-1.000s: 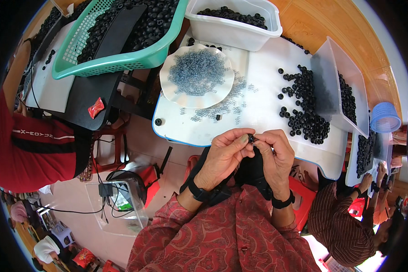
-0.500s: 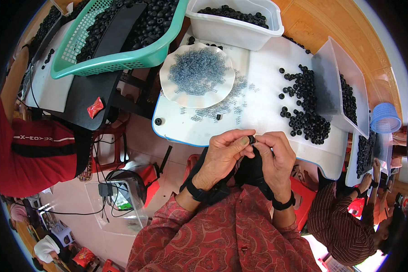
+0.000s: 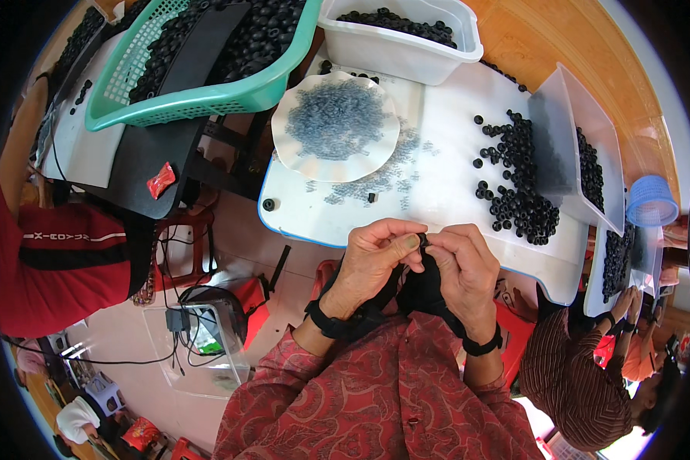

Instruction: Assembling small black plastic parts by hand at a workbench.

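Note:
My left hand [image 3: 376,257] and my right hand [image 3: 461,264] meet fingertip to fingertip just below the near edge of the white table [image 3: 437,192]. Between thumbs and forefingers they pinch one small black ring [image 3: 423,239]. Both wrists wear black straps. A pile of black rings [image 3: 517,192] lies on the table to the right of my hands. A white scalloped plate [image 3: 336,126] holding several small grey rings sits farther back on the left, with more grey rings [image 3: 368,184] scattered beside it.
A white tub [image 3: 402,42] of black rings stands at the back. A green basket [image 3: 199,65] of black parts is on the left table. A clear tray [image 3: 583,161] of rings lies right. A person in red sits left, another in stripes lower right.
Both hands stay together at the table edge; the fingers have only shifted slightly around the small black ring.

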The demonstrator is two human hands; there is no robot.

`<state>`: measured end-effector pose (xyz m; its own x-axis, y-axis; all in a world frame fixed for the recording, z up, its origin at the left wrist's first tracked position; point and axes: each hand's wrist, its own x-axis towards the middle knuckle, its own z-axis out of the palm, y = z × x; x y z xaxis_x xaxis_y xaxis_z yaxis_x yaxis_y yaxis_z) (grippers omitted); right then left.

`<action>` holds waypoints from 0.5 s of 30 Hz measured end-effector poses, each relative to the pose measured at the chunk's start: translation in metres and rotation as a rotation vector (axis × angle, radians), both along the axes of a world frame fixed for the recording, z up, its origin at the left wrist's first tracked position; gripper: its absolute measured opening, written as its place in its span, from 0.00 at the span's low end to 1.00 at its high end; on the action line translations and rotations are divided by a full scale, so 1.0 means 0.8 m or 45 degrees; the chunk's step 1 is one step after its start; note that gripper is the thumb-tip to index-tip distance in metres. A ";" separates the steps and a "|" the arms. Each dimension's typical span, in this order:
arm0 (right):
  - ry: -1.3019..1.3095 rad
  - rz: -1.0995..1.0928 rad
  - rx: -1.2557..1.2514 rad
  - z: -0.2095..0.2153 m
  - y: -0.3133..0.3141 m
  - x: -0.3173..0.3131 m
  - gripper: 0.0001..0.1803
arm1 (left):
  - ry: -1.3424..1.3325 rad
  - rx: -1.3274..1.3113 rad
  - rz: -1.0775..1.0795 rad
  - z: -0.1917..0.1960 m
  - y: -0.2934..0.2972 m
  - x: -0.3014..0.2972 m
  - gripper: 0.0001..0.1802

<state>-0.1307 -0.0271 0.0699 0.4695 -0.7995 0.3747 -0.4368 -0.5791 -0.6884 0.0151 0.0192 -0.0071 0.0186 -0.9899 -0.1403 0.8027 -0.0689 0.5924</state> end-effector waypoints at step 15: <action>-0.010 0.027 0.068 0.003 0.000 -0.004 0.08 | -0.184 -0.059 -0.020 0.008 0.006 0.008 0.13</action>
<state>-0.1342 -0.0271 0.0719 0.4835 -0.8085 0.3354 -0.4194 -0.5503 -0.7220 0.0215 0.0238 -0.0009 0.0201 -0.9956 -0.0911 0.7077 -0.0502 0.7047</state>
